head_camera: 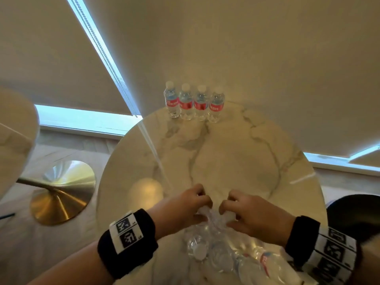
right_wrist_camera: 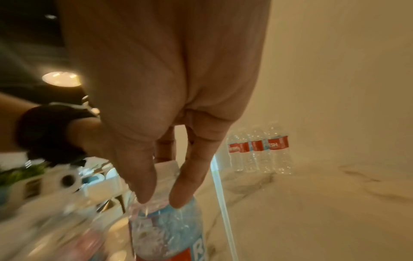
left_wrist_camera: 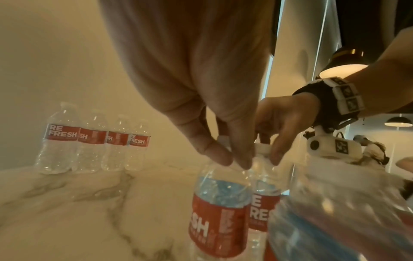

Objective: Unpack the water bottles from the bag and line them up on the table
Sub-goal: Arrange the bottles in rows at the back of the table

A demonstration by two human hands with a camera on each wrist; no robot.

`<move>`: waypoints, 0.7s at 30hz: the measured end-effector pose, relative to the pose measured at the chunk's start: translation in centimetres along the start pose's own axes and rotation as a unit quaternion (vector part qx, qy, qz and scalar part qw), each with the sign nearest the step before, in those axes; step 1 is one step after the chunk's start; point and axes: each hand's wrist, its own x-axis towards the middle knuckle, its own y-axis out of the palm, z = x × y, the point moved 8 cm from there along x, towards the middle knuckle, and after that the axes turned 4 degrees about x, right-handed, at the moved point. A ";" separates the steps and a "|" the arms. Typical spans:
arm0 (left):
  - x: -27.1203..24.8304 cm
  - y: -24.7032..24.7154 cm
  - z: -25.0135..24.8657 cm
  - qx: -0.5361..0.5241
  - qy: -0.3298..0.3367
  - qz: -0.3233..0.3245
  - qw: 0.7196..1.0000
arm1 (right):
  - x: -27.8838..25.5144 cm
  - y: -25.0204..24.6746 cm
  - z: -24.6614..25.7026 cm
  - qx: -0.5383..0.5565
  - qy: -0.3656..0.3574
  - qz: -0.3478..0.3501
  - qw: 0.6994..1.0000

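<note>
A row of several water bottles (head_camera: 193,101) with red labels stands upright at the far edge of the round marble table (head_camera: 236,151); the row of bottles (left_wrist_camera: 93,137) shows in the left wrist view and the same row of bottles (right_wrist_camera: 259,150) in the right wrist view. Near the front edge lies a clear plastic bag (head_camera: 226,258) with more bottles in it. My left hand (head_camera: 203,206) pinches the top of one upright bottle (left_wrist_camera: 219,211). Right beside it, my right hand (head_camera: 226,210) grips the cap of a second bottle (left_wrist_camera: 263,208). The two bottles touch each other.
A brass disc base (head_camera: 61,194) sits on the floor at the left, beneath another pale tabletop (head_camera: 16,136). A dark chair (head_camera: 355,214) stands at the right. Drawn blinds hang behind the table. Bare marble lies between my hands and the row.
</note>
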 end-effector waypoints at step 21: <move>11.6 -20.2 20.8 -0.045 -0.207 -0.236 0.948 | 24.9 -20.2 -4.7 -0.060 0.049 -0.175 0.982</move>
